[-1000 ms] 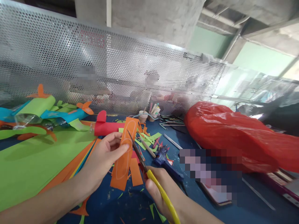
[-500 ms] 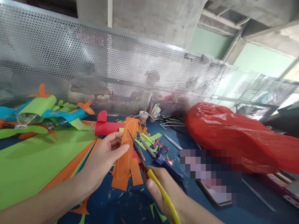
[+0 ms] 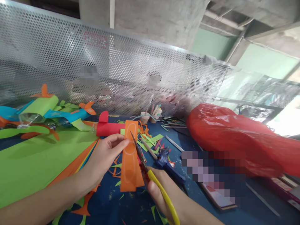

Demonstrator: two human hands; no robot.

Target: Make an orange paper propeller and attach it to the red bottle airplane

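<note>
The person's left hand (image 3: 107,150) has just turned the orange paper strip (image 3: 128,175). Half a second ago the strip was leaning, and now it stands almost upright. Also the thumb has slipped from the middle of the strip to its left edge. In my judgement, this gives the drawn line a new angle to the blades, so it is probably a small adjusting of the cutting work.

The strip is to the left of the blue glue gun (image 3: 165,158), held above the table (image 3: 110,211). The left hand pinches it narrowly between thumb and fingers. The right hand (image 3: 170,189), just in front of the glue gun, is closed around the yellow-handled scissors (image 3: 156,181), whose point lies over the strip's upper part. I cannot tell how wide the blades are.

The strip looks flat and long, with straight outer edges. A pale outline on it is rounded at both ends and has a narrow waist
</note>
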